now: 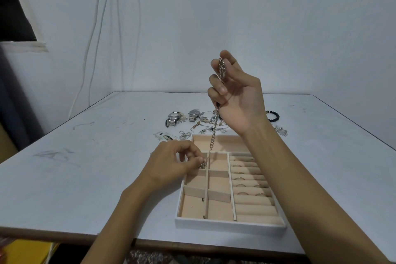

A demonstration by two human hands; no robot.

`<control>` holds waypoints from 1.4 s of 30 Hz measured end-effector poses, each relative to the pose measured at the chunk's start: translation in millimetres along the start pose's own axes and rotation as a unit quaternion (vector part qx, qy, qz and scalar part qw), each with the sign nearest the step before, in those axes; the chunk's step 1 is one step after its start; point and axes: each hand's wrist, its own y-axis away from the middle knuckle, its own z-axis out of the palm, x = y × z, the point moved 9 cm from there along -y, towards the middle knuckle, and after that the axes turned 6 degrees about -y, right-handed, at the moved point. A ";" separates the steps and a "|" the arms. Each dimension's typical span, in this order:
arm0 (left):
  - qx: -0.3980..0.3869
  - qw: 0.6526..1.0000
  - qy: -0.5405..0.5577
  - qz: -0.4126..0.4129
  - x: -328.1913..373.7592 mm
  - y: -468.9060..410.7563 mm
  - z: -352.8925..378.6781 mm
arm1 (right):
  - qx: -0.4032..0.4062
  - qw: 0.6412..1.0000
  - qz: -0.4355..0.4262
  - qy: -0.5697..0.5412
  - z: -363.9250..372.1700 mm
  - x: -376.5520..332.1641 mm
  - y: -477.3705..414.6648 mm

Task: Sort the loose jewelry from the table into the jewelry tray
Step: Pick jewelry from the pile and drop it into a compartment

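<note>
Both hands hold one long metal chain (213, 135). The right hand (237, 96) is up high over the table (85, 167). Its fingers are curled round the top end of the chain. The left hand (174, 163) is low down. Its thumb and one finger pinch the bottom end of the chain, just above the far left corner of the small boxes in the jewelry tray (229, 226). The chain hangs in a slanted line from one hand to the other.

The tray sits near the front edge of the table. It is white on the outside and soft pink inside. It has small boxes on the left, one wide box at the far end, and soft rolls on the right. Some rings (242, 193) are tucked between the rolls.

Behind the tray lies a pile of loose jewelry (205, 124). Two silver watches (173, 118) lie beside it on the left. A black bead bracelet (273, 115) peeks out from behind the right wrist.
</note>
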 end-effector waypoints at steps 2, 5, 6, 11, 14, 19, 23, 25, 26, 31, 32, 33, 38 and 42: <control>-0.003 1.000 -0.012 0.007 -0.8 -1.9 -0.8 | 0.003 1.000 -0.003 0.001 -0.9 -2.5 -0.2; -0.007 1.000 -0.023 0.012 -0.8 -2.6 -1.4 | 0.001 1.000 -0.005 0.002 0.5 -6.6 -1.3; -0.006 1.000 -0.025 0.011 -0.8 -2.4 -1.6 | -0.001 1.000 -0.007 0.001 1.6 -8.2 -1.7; -0.003 0.999 -0.034 0.003 -1.2 -1.9 -2.3 | -0.007 1.000 -0.010 0.000 4.5 -13.8 -3.1; -0.005 0.999 -0.031 0.001 -1.4 -1.8 -2.5 | -0.004 1.000 -0.010 0.001 3.4 -14.4 -3.0; 0.006 0.999 -0.042 0.015 -1.3 -4.6 -5.4 | -0.001 1.000 -0.005 0.011 -1.6 -11.4 0.0; 0.016 0.997 -0.066 0.032 -4.2 -7.4 -8.6 | 0.007 1.000 -0.001 0.025 -11.3 -6.4 3.8; 0.027 0.996 -0.068 0.041 -4.2 -7.6 -10.3 | 0.014 0.999 0.000 0.035 -18.0 -3.3 5.8; 0.035 0.996 -0.069 0.045 -4.1 -7.5 -11.3 | 0.018 0.999 0.002 0.040 -21.2 -1.8 7.1; 0.049 0.989 -0.139 0.020 -10.7 -3.3 -9.0 | 0.043 0.997 0.013 0.066 -36.9 5.1 13.5; 0.038 0.987 -0.158 0.011 -13.0 -3.2 -7.9 | 0.046 0.996 0.015 0.070 -38.9 7.1 14.4; 0.026 0.983 -0.181 0.005 -15.7 -3.4 -7.0 | 0.048 0.996 0.019 0.075 -40.2 9.6 15.1; -0.087 0.942 -0.321 -0.044 -44.6 -1.8 4.2 | 0.039 0.991 0.044 0.116 -37.0 23.0 19.7; -0.143 0.925 -0.343 -0.077 -53.8 2.0 12.0 | 0.016 0.987 0.068 0.142 -33.1 34.8 25.7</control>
